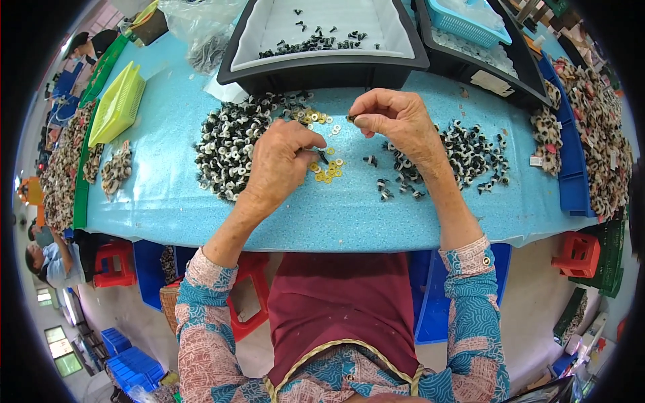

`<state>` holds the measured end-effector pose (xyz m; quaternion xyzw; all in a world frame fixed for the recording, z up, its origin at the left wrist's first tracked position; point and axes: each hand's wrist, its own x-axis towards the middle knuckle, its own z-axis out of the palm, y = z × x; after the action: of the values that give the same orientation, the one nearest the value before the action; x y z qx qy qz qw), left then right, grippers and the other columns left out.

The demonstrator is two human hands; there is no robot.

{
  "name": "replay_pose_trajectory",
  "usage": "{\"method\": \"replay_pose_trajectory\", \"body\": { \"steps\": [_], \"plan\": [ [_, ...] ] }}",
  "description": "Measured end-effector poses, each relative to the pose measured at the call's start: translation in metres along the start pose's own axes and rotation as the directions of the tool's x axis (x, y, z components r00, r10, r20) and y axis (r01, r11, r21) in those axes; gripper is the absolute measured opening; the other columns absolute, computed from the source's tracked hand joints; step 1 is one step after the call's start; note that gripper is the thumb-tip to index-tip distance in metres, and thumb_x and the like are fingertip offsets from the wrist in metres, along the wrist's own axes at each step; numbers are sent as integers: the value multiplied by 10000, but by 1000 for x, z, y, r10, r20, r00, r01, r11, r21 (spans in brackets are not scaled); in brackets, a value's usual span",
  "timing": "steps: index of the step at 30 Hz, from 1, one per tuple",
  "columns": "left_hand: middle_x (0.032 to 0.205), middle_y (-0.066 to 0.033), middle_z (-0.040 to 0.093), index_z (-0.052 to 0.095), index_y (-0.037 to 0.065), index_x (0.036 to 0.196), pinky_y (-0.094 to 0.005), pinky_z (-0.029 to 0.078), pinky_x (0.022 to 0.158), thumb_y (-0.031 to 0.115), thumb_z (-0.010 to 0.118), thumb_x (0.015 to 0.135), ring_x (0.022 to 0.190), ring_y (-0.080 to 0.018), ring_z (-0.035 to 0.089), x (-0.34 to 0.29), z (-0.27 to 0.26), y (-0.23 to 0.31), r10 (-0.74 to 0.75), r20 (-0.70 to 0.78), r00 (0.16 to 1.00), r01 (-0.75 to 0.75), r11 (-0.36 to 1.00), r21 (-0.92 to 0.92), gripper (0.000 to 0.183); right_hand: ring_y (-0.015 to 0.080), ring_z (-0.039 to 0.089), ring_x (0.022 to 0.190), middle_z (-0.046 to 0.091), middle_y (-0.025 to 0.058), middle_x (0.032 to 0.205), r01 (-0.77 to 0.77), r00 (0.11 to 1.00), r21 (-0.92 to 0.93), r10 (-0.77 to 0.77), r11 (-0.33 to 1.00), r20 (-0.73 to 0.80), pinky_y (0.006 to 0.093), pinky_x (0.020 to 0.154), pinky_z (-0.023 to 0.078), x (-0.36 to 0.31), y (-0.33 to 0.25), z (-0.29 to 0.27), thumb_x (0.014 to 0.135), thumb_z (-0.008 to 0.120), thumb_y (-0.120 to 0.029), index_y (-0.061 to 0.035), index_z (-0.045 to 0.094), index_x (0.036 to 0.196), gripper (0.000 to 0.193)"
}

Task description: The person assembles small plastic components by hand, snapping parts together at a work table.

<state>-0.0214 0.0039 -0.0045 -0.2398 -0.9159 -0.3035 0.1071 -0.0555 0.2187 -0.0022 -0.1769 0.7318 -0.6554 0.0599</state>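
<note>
My left hand [281, 156] is closed in a pinch on a small black stemmed piece [323, 157], just above the blue table cover. Beside its fingertips lie flat yellow washers [328, 176] with a few white ones among them. My right hand [396, 121] is raised a little farther right, thumb and forefinger pinching a tiny dark piece [351, 119] whose kind I cannot make out. A big heap of black pieces with white rings [225, 144] spreads left of my left hand. More black-and-white pieces [474, 156] lie scattered around and right of my right wrist.
A black tray [329, 72] with white lining holds loose black stemmed pieces at the far side. Right of it stands another black crate [480, 75] with a light-blue basket [470, 23]. A yellow-green basket [117, 104] sits at left. Blue bins [571, 151] of furry pieces border the right edge.
</note>
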Motion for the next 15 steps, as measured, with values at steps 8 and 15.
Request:
{"method": "replay_pose_trajectory", "body": {
  "steps": [8, 15],
  "plan": [
    [734, -49, 620, 658, 79, 787, -342, 445, 679, -4, 636, 717, 722, -234, 566, 4, 10, 3, 33, -137, 990, -51, 990, -132, 110, 66, 575, 631, 638, 32, 743, -86, 988, 85, 74, 993, 139, 200, 584, 492, 0, 9, 10, 759, 668, -10, -12, 650, 899, 141],
    [757, -66, 656, 652, 30, 827, -254, 503, 634, -46, 608, 764, 707, -151, 632, 2, 11, 9, -118, -146, 982, 55, 925, -377, 108, 59, 565, 627, 629, 23, 742, -88, 982, 73, 74, 993, 176, 199, 574, 486, 1, 5, 12, 766, 661, -7, -12, 639, 915, 151]
  ]
}}
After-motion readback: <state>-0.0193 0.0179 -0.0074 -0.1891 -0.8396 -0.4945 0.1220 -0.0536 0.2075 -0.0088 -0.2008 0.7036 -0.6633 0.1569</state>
